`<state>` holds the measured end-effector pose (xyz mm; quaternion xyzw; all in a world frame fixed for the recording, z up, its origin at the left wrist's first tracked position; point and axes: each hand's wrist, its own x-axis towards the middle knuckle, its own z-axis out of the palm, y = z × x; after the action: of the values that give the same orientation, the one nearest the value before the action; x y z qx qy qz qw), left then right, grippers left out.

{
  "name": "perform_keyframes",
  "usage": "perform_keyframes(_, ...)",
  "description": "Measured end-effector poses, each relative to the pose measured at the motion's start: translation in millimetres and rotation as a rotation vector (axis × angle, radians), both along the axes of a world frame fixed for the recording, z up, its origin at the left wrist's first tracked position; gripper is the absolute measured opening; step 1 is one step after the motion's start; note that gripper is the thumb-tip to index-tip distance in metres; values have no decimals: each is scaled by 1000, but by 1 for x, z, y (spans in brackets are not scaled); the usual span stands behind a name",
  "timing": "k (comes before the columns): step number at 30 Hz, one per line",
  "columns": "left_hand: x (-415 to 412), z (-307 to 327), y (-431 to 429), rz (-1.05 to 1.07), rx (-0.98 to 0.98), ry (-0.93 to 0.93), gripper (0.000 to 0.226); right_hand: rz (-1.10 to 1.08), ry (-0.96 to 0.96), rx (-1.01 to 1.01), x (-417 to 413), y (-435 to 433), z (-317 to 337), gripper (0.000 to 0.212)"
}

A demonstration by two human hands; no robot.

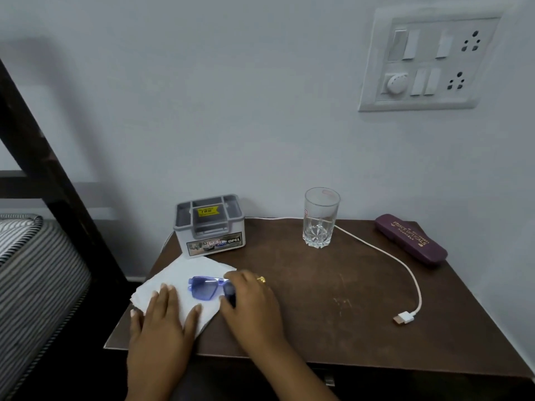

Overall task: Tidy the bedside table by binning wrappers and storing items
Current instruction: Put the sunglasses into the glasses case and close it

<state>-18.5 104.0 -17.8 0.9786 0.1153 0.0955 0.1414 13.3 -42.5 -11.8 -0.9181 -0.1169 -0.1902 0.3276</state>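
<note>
Blue glasses (202,288) lie on white tissue (179,272), just in front of grey box (210,224). R. hand (254,305): thumb & fingers curled round frame's right end. L. hand (162,322): fingers straight, spread, flat on tissue; frame near its fingertips. Prob. light, thin plastic, scratch-prone: hold by frame, not lens.

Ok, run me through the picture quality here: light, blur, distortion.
Head view: dim, flat, bluish light, with soft shadows on the wall; head view: wide-angle bowing tilts the switch panel at the upper right; head view: the right hand gripping the blue glasses is slightly smeared, while the drinking glass stays fairly crisp.
</note>
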Motion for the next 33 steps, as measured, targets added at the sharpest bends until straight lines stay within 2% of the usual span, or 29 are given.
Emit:
perform_keyframes(4, -5, 5, -9, 49, 3, 44, 66, -77, 44, 98, -8, -53, -2, 31)
perform_keyframes(11, -8, 6, -12, 66, -72, 48, 67, -119, 143, 45, -23, -148, 1, 32)
perform_keyframes(15, -7, 16, -39, 5, -132, -40, 73, -54, 181, 11, -29, -168, 3, 41)
perform_keyframes(18, -3, 22, -67, -165, -138, -139, 73, -115, 136, 111, -26, -182, 11, 44)
perform_keyframes(22, 10, 28, -113, -586, -6, -203, 68, -412, -48, 101, 3, -238, 30, 45)
perform_keyframes(25, 28, 29, -144, -777, 94, -185, 62, -606, 91, 17, 31, -286, 38, 61)
perform_keyframes(28, 48, 21, -161, -883, 80, -153, 60, -574, 230, 0, 49, -310, 36, 64)
perform_keyframes(33, 65, 5, -165, -930, -56, -111, 52, -532, 186, 5, 57, -318, 23, 55)
